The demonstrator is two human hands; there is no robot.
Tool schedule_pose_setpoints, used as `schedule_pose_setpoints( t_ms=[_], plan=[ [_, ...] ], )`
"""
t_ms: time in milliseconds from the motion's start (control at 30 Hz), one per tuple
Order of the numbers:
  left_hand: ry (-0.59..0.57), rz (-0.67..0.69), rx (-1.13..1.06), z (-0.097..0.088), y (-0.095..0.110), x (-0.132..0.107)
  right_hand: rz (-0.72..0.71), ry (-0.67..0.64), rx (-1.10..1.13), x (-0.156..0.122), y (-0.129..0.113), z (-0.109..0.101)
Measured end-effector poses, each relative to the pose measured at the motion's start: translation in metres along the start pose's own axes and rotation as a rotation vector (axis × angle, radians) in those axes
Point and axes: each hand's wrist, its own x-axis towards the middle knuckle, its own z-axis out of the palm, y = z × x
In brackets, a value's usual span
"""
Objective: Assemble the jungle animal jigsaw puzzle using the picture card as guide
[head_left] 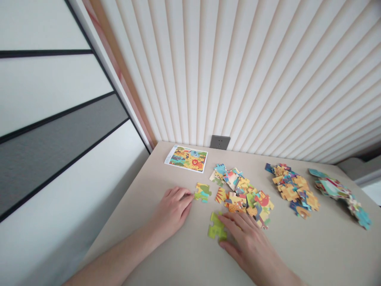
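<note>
My left hand (pixel 174 208) lies on the table with its fingers drawn together, and the fingertips meet the left edge of a multicoloured jigsaw piece (pixel 203 192). My right hand (pixel 247 238) rests to the right of a lime-green jigsaw piece (pixel 216 226), with fingers over its upper side and thumb at its lower edge. That green piece shows a plain face. Just beyond my right hand lies a loose heap of colourful jigsaw pieces (pixel 241 194), partly overlapping one another.
A second heap of jigsaw pieces (pixel 291 190) and a third, longer heap (pixel 336 190) lie to the right on the beige table (pixel 312 250). A jungle-animal picture card (pixel 186 159) lies near the far edge, below a grey wall socket (pixel 220 142). Pleated blinds (pixel 253 71) cover the wall.
</note>
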Motion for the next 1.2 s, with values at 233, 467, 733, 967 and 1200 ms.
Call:
schedule_pose_setpoints(
  t_ms=[233, 467, 733, 967, 1200],
  plan=[
    [-0.016, -0.006, -0.018, -0.002, 0.004, -0.002, -0.089, 0.050, -0.026, -0.002, 0.014, 0.007],
    [0.038, -0.037, 0.011, 0.000, -0.008, 0.001, -0.081, 0.025, 0.020, 0.000, 0.012, 0.007],
    [0.098, -0.175, 0.296, 0.011, -0.082, 0.041, -0.119, 0.047, 0.003, -0.001, 0.010, 0.008],
    [0.074, -0.102, 0.266, 0.006, -0.061, 0.033, -0.127, 0.029, -0.007, -0.001, 0.011, 0.008],
    [0.069, -0.106, 0.219, 0.004, -0.058, 0.036, -0.096, 0.004, 0.021, 0.001, 0.010, 0.006]
  ],
)
